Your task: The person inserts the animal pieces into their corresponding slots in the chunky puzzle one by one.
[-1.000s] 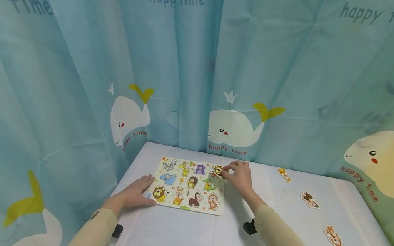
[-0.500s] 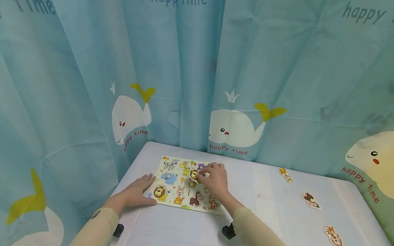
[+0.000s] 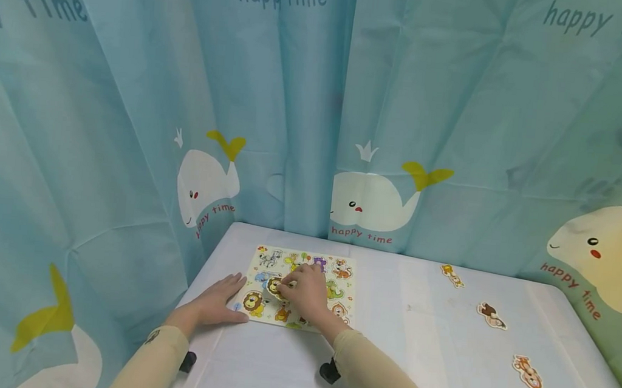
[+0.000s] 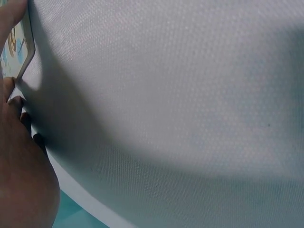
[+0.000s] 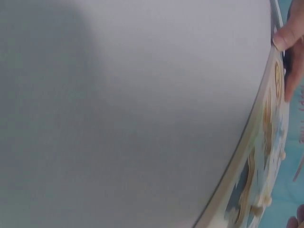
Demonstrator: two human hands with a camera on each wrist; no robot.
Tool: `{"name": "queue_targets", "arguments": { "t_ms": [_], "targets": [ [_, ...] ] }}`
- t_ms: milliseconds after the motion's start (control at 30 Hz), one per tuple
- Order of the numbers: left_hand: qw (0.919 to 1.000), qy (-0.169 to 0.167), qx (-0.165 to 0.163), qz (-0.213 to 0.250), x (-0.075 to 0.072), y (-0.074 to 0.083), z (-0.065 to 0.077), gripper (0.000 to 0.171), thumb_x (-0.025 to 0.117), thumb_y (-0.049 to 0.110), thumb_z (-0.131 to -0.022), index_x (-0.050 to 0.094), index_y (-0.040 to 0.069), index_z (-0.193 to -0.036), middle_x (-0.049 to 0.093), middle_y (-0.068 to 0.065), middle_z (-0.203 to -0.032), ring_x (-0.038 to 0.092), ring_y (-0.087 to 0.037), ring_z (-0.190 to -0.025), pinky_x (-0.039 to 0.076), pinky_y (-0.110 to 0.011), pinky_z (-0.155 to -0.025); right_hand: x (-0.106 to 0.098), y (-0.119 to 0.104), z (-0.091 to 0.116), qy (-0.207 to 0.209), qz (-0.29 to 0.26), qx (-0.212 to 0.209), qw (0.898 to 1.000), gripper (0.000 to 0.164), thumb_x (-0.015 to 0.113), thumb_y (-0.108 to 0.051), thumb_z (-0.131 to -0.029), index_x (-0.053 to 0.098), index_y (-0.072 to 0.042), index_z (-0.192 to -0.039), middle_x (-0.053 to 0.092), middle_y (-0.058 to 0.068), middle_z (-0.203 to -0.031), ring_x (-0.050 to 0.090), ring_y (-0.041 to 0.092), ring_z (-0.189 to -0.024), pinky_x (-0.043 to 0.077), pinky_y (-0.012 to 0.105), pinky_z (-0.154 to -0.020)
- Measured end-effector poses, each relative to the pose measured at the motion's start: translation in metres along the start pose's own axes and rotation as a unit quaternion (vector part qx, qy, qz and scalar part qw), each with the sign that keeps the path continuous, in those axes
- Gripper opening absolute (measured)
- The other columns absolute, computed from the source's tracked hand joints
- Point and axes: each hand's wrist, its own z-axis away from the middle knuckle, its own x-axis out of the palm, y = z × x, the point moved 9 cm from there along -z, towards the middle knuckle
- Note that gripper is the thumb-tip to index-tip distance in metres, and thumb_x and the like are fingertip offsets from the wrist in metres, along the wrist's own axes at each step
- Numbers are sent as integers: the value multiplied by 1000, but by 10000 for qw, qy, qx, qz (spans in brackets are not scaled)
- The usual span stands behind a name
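Observation:
My right hand pinches a lion puzzle piece between thumb and fingertips. The piece is over the left-middle part of the animal puzzle board, partly covering the blue elephant. Just to its lower left is a matching lion picture on the board. My left hand lies along the board's left side, its fingers extended, with the thumb at the near left corner. In the left wrist view, the left hand touches the board's edge. Only fingertips of my right hand show in the right wrist view.
Three loose animal pieces lie to the right on the white table: a small orange-yellow one, a brown one and an orange-brown one. A blue whale-print curtain hangs behind the table.
My right hand has carried the lion piece from the board's upper right across to its left-middle part, uncovering a tiger picture at the upper right. My left hand has stayed in place.

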Motion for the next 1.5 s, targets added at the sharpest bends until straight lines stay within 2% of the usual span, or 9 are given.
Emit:
{"name": "queue_targets", "arguments": {
  "t_ms": [333, 667, 1067, 1500],
  "targets": [
    [9999, -31, 120, -42, 0, -1, -2, 107, 78, 60, -82, 29, 7, -162, 20, -15, -169, 14, -41, -154, 16, -61, -123, 23, -22, 0, -111, 305, -212, 9992, 15, 81, -39, -87, 83, -24, -85, 65, -7, -96, 49, 16, -94, 45, 36, -79],
    [9997, -44, 256, 7, -1, 3, 1, 106, 79, 57, -83, 28, 6, -162, 20, -18, -168, 14, -43, -154, 17, -61, -123, 43, -30, 4, -157, 416, -5, 9990, 14, 82, -38, -85, 82, -25, -82, 63, -8, -90, 49, 15, -90, 43, 32, -77],
    [9996, -42, 269, 44, -1, 1, -1, 107, 78, 58, -83, 28, 5, -161, 20, -18, -168, 14, -43, -154, 17, -61, -122, 50, -34, 8, 127, 353, 51, 9993, 14, 86, -37, -81, 82, -24, -79, 59, -11, -84, 46, 14, -87, 40, 31, -76],
    [9998, -21, 196, -40, 1, -1, -2, 108, 78, 59, -82, 29, 5, -161, 20, -17, -169, 15, -41, -154, 18, -60, -123, 56, -39, 11, 289, 493, 41, 9984, 14, 87, -37, -80, 80, -25, -77, 61, -9, -90, 47, 14, -91, 39, 31, -78]
  ]
}}
